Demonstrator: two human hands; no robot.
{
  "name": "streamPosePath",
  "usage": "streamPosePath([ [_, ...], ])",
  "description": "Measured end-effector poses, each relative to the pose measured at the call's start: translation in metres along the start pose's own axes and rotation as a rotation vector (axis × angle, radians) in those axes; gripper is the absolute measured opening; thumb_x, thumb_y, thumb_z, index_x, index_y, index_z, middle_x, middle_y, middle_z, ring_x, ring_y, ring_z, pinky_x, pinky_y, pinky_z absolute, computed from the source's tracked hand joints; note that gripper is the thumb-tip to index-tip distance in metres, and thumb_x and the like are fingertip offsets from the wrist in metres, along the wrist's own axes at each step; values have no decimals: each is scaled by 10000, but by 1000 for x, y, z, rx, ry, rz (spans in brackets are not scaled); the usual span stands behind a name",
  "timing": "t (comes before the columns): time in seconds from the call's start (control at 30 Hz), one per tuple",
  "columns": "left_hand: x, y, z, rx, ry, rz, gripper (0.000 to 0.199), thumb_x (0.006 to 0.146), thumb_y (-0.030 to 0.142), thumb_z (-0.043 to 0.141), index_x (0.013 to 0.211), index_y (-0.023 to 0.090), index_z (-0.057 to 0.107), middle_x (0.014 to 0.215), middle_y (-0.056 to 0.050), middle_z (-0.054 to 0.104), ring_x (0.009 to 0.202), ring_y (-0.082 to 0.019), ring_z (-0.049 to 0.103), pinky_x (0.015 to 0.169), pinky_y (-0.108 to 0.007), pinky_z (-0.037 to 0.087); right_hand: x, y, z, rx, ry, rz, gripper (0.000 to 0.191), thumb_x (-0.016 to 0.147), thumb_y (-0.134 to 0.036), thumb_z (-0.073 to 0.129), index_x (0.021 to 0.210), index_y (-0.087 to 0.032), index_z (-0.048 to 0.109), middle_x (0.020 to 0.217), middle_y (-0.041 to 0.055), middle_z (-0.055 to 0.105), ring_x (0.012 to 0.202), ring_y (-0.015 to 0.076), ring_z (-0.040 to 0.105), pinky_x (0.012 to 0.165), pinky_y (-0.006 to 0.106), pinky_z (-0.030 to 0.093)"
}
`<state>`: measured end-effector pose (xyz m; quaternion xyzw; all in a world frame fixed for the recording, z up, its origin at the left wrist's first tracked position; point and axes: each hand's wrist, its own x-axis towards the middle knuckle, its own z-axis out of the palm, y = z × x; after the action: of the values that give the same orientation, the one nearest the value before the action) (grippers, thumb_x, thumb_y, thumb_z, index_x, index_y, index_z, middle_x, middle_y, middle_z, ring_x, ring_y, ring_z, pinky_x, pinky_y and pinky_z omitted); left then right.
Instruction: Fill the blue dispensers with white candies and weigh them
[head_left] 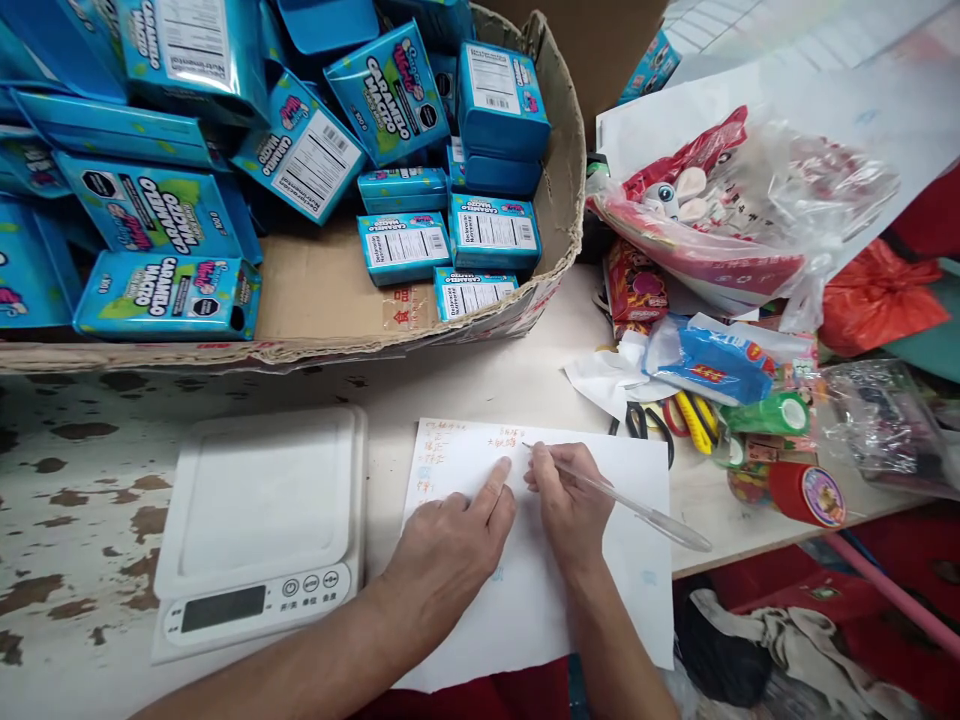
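My right hand (pixel 570 505) grips a slim clear-barrelled pen (pixel 660 522), its tip at the end of a line of orange handwriting near the top of a white sheet of paper (pixel 525 620). On the same sheet lies my left hand (pixel 450 540), index finger stretched out just below that line and the other fingers loosely bent, holding nothing. More orange writing runs down the paper's left side. Left of the paper stands a white digital kitchen scale (pixel 262 490); its display looks dark and nothing is on its plate.
A cardboard carton (pixel 315 290) of blue candy boxes (pixel 390 95) fills the back left. To the right lie a clear plastic bag (pixel 697 240), black-handled scissors (pixel 651 422), a yellow cutter (pixel 696 422), green tape (pixel 772 412) and a red-lidded jar (pixel 795 492), near the table's edge.
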<state>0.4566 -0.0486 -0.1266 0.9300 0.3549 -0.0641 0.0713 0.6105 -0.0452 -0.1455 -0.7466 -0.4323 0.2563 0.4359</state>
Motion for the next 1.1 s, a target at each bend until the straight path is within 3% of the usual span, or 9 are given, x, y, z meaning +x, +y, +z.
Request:
streamPosePath([
  [0.33,-1,1,1,8,5,-6,520,763,45,572,1257,204,536,1464,-146,407,648,-126,589,513,-281,502,1,1,0,-43,-27,-48,188,844,-330,615,728,-187,577,585,-29,623,473,111,585,471,230,488],
  [1.1,-1,0,0,1,5,-7,521,755,28,557,1242,212,545,1501,-118,356,670,-129,594,518,-284,513,0,0,-1,-7,23,38,182,826,-336,623,733,-188,573,598,-23,634,513,127,613,487,242,515],
])
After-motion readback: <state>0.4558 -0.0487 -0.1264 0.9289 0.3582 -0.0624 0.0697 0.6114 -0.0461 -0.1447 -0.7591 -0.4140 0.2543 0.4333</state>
